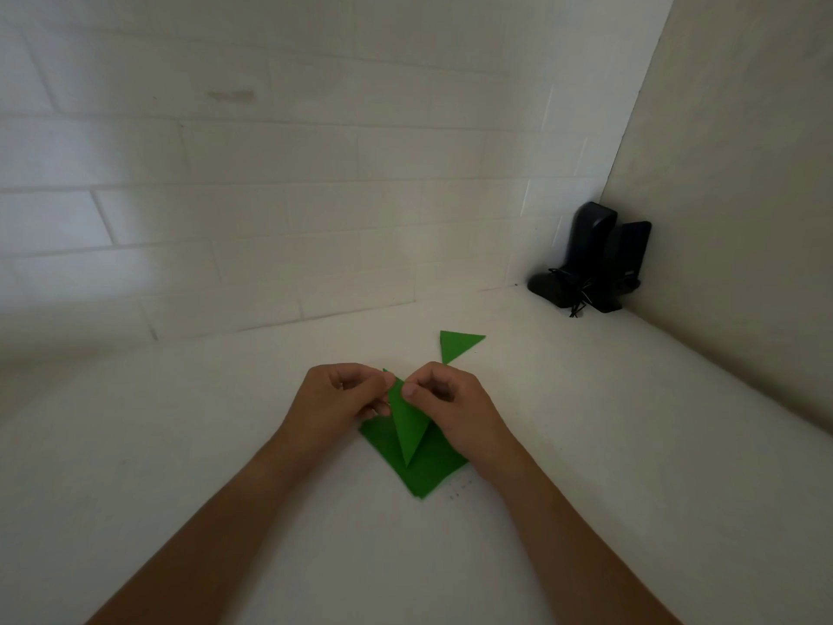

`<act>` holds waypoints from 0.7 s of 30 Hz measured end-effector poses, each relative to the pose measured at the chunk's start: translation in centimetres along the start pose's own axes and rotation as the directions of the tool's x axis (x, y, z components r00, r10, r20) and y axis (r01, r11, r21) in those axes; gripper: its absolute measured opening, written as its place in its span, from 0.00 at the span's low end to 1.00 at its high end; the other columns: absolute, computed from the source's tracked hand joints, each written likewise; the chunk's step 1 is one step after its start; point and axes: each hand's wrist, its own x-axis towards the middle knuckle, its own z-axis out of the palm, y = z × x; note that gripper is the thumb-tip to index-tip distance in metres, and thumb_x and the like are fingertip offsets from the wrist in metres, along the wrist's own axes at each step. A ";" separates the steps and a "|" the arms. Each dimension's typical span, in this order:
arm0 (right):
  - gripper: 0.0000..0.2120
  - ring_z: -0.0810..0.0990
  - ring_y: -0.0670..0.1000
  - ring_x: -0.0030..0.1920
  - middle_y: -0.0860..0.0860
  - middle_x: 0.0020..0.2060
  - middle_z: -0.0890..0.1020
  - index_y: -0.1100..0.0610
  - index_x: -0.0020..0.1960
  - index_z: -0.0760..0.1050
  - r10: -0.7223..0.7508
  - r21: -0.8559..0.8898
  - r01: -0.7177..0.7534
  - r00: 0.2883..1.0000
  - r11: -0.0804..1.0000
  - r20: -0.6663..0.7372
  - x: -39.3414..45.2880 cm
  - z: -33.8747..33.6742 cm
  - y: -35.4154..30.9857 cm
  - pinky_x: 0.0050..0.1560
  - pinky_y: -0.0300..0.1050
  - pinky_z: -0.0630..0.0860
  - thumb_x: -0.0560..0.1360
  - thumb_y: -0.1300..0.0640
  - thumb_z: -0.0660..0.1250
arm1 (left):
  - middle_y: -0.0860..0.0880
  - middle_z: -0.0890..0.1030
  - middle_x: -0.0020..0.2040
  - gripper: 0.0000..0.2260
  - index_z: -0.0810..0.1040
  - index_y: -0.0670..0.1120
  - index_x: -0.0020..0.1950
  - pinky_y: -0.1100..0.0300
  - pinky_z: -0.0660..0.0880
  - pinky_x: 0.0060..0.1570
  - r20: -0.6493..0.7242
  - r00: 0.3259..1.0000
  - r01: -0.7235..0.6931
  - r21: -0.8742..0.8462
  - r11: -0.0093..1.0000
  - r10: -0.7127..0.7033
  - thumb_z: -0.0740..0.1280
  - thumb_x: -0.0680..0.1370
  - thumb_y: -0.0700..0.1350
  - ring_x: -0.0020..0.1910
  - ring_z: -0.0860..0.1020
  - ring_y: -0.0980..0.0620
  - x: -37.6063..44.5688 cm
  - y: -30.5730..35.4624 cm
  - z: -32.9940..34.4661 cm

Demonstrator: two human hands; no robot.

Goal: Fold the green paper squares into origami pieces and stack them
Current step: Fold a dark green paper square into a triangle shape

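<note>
Left hand [342, 399] sits on the white table [180, 444], fingers curled, thumb and forefinger pinching the top left edge of the folded green piece [408, 426]. That piece is a narrow triangle, point toward the person, held up between both hands over the flat green paper squares [428, 475], which lie on the table at centre; how many sheets are in that pile, can't tell. Right hand [450, 408] is also curled, thumb and forefinger pinching the piece's top right edge. Just beyond the right hand, a finished green triangle [457, 345] lies flat, apart from the pile. Far right corner: dark speakers [595, 259] against the wall.
</note>
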 end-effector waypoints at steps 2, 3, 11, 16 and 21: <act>0.05 0.85 0.56 0.48 0.51 0.43 0.86 0.53 0.46 0.82 0.007 -0.008 -0.006 1.000 1.000 0.012 0.0 0.0 0.0 0.56 0.57 0.80 0.81 0.53 0.71 | 0.39 0.86 0.40 0.06 0.86 0.39 0.46 0.62 0.79 0.41 0.007 1.000 -0.021 0.022 1.000 0.021 0.72 0.79 0.41 0.37 0.83 0.50 0.0 0.0 -0.1; 0.05 0.85 0.55 0.48 0.51 0.43 0.86 0.52 0.46 0.82 0.010 -0.012 -0.009 1.000 1.000 0.020 -0.1 0.0 -0.1 0.55 0.56 0.80 0.81 0.53 0.71 | 0.38 0.85 0.39 0.06 0.86 0.39 0.46 0.62 0.78 0.40 0.011 0.999 -0.032 0.034 0.999 0.032 0.72 0.79 0.40 0.36 0.82 0.50 0.1 0.0 -0.1; 0.04 0.85 0.54 0.48 0.51 0.44 0.87 0.48 0.49 0.83 0.006 -0.047 -0.004 0.999 0.999 0.048 -0.1 0.2 0.0 0.56 0.56 0.81 0.80 0.50 0.71 | 0.47 0.79 0.31 0.07 0.80 0.39 0.43 0.65 0.73 0.33 0.008 0.996 -0.085 0.155 0.984 0.084 0.67 0.81 0.37 0.30 0.76 0.52 0.3 -0.4 -0.2; 0.03 0.85 0.53 0.43 0.51 0.42 0.86 0.49 0.51 0.83 0.010 -0.022 -0.010 1.000 1.000 0.003 0.1 0.1 0.1 0.51 0.51 0.81 0.81 0.52 0.70 | 0.49 0.80 0.30 0.07 0.80 0.42 0.46 0.64 0.74 0.34 -0.009 0.993 -0.113 0.210 0.971 0.118 0.68 0.83 0.43 0.29 0.77 0.54 0.6 -0.9 -0.1; 0.02 0.82 0.46 0.38 0.47 0.35 0.83 0.49 0.53 0.82 0.007 -0.026 -0.008 0.999 1.000 -0.038 0.2 0.0 0.3 0.48 0.46 0.80 0.81 0.54 0.70 | 0.47 0.82 0.32 0.05 0.81 0.42 0.47 0.60 0.76 0.36 -0.062 0.989 -0.116 0.209 0.971 0.132 0.70 0.81 0.41 0.29 0.78 0.53 1.0 -1.1 -0.3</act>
